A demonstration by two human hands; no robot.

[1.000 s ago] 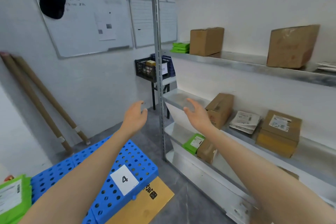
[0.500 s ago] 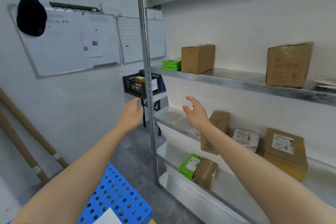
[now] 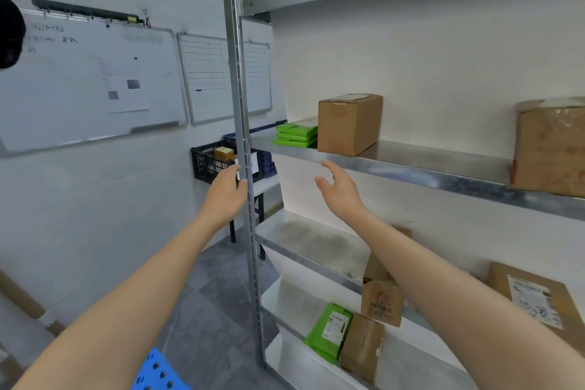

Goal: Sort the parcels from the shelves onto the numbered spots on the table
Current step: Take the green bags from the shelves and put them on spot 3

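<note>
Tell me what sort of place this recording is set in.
Most likely a small parcel stockroom or sorting room. Metal shelving holds cardboard boxes and green mailer bags, some with shipping labels, and whiteboards hang on the wall.
</note>
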